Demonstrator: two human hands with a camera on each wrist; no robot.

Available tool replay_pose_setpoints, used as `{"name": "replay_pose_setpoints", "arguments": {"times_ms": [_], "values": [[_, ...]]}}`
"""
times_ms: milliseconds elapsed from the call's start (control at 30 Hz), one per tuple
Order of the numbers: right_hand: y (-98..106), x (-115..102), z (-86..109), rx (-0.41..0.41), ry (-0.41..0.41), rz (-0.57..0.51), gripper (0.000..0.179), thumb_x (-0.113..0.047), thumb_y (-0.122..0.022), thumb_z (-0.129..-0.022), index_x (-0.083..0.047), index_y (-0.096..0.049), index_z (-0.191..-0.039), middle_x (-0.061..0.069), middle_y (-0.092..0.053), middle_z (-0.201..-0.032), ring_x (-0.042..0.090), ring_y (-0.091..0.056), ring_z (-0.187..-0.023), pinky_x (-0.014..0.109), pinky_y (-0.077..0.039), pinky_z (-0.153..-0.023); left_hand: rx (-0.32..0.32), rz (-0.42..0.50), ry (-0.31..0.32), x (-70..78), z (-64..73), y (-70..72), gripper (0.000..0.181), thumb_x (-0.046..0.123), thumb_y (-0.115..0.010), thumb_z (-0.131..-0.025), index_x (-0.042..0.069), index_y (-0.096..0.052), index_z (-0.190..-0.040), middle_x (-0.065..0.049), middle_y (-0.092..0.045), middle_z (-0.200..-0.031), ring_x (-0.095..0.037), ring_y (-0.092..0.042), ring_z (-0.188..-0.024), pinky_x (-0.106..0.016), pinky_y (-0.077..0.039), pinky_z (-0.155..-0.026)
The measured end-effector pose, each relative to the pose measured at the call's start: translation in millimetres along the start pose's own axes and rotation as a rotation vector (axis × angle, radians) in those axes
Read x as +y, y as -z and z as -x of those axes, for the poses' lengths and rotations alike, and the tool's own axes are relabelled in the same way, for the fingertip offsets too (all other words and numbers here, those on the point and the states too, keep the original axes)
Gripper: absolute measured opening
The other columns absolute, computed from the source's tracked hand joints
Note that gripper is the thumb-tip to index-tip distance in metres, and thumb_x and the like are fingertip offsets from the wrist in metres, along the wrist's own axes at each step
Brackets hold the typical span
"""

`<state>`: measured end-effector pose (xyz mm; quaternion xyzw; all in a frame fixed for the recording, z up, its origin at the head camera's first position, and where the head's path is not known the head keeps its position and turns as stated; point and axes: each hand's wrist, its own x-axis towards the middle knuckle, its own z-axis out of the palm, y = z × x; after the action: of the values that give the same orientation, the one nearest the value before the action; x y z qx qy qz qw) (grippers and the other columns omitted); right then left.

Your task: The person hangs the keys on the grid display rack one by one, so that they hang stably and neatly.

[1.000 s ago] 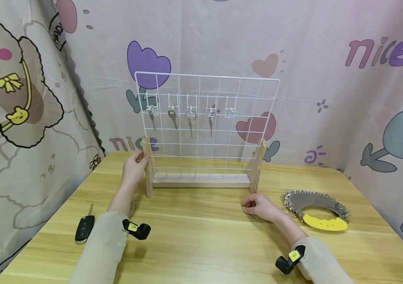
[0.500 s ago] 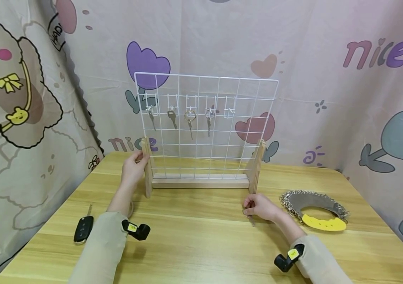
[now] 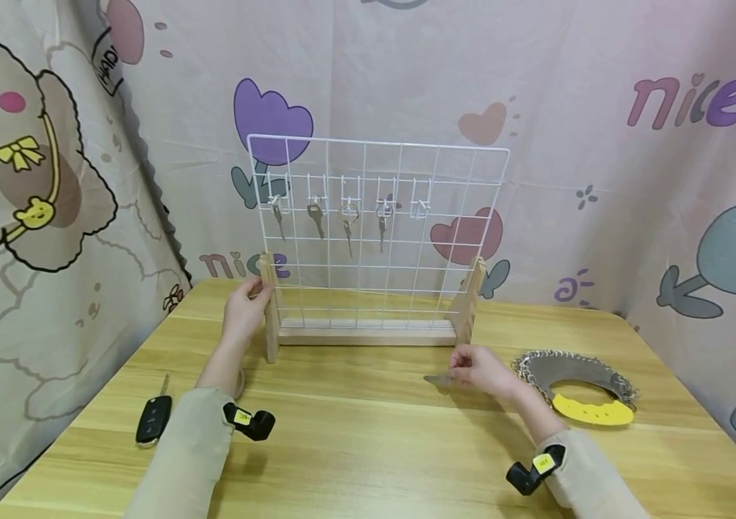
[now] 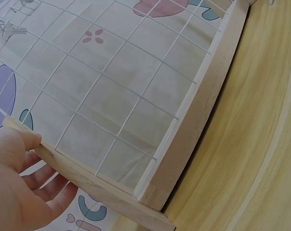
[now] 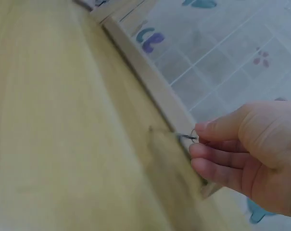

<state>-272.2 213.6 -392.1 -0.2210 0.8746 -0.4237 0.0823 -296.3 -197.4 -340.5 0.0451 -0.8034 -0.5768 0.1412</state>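
A white wire grid rack [image 3: 377, 148] stands upright on wooden feet. My left hand [image 3: 244, 310] grips its left wooden post [image 3: 269, 317] between thumb and fingers, which the left wrist view shows close up. Keys hang from several of the rack's white hooks, among them a key on a large ring [image 3: 347, 213]; the rightmost hook [image 3: 419, 207] bears nothing. In front of the rack's right foot, my right hand [image 3: 486, 371] pinches a small ring with a key [image 3: 435, 378] on it. The key points left, just above the table. In the right wrist view fingertips partly cover the ring [image 5: 193, 135].
A black car key [image 3: 154, 418] lies at the left of the wooden table [image 3: 355, 447]. At the right lies a ring-shaped grey and yellow piece [image 3: 595, 411] edged with metal links. A partly hidden round object [image 3: 241, 382] is beside my left forearm. Printed cloth hangs behind.
My right hand has shifted slightly right and up. The key in it has swung from hanging down to pointing left. My left hand has stayed on the post.
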Motion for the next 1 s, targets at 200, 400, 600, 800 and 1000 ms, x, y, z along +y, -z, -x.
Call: {"name": "replay_pose_setpoints", "arguments": {"times_ms": [200, 400, 600, 800, 1000], "values": [[16.6, -30.3, -7.2, 0.104, 0.080, -0.007, 0.005, 0.004, -0.060, -0.085, 0.002, -0.056, -0.084, 0.008, -0.057, -0.076, 0.022, -0.058, -0.067, 0.034, -0.054, -0.058, 0.004, 0.012, -0.001, 0.8, -0.3, -0.8, 0.048, 0.021, -0.045, -0.098, -0.005, -0.037, -0.138, -0.024, -0.044, -0.133, -0.035, -0.042, -0.122, -0.042, -0.035, -0.104], [31.6, -63.4, -14.4, 0.230, 0.160, 0.008, 0.004, 0.006, -0.062, -0.084, 0.006, -0.058, -0.085, 0.011, -0.061, -0.073, 0.024, -0.059, -0.065, 0.025, -0.051, -0.054, 0.007, 0.008, -0.006, 0.2, -0.7, -0.9, 0.047, 0.021, -0.045, -0.098, -0.005, -0.038, -0.137, -0.025, -0.045, -0.132, -0.035, -0.042, -0.122, -0.042, -0.035, -0.104], [46.9, -98.5, -23.2, 0.336, 0.228, -0.020, 0.004, 0.008, -0.061, -0.084, 0.009, -0.058, -0.087, 0.015, -0.063, -0.075, 0.014, -0.060, -0.064, 0.021, -0.053, -0.058, 0.014, 0.013, -0.007, -0.8, 0.1, -1.5, 0.046, 0.020, -0.046, -0.098, -0.005, -0.039, -0.137, -0.024, -0.047, -0.131, -0.035, -0.044, -0.120, -0.042, -0.037, -0.102], [59.6, -131.0, -29.6, 0.410, 0.297, -0.065, 0.006, 0.008, -0.061, -0.084, 0.010, -0.059, -0.089, 0.018, -0.062, -0.076, 0.011, -0.060, -0.063, 0.021, -0.054, -0.060, 0.011, 0.005, -0.009, -0.8, 0.1, -1.1, 0.047, 0.020, -0.046, -0.098, -0.005, -0.039, -0.137, -0.024, -0.046, -0.131, -0.035, -0.044, -0.120, -0.042, -0.036, -0.103], [67.8, -154.3, -39.7, 0.503, 0.372, -0.144, 0.008, 0.007, -0.060, -0.085, 0.013, -0.059, -0.090, 0.012, -0.063, -0.072, 0.007, -0.060, -0.061, 0.021, -0.055, -0.061, 0.010, -0.007, -0.013, -1.9, -0.6, -0.8, 0.046, 0.019, -0.046, -0.098, -0.005, -0.039, -0.137, -0.025, -0.046, -0.131, -0.035, -0.044, -0.120, -0.042, -0.036, -0.103]]}}
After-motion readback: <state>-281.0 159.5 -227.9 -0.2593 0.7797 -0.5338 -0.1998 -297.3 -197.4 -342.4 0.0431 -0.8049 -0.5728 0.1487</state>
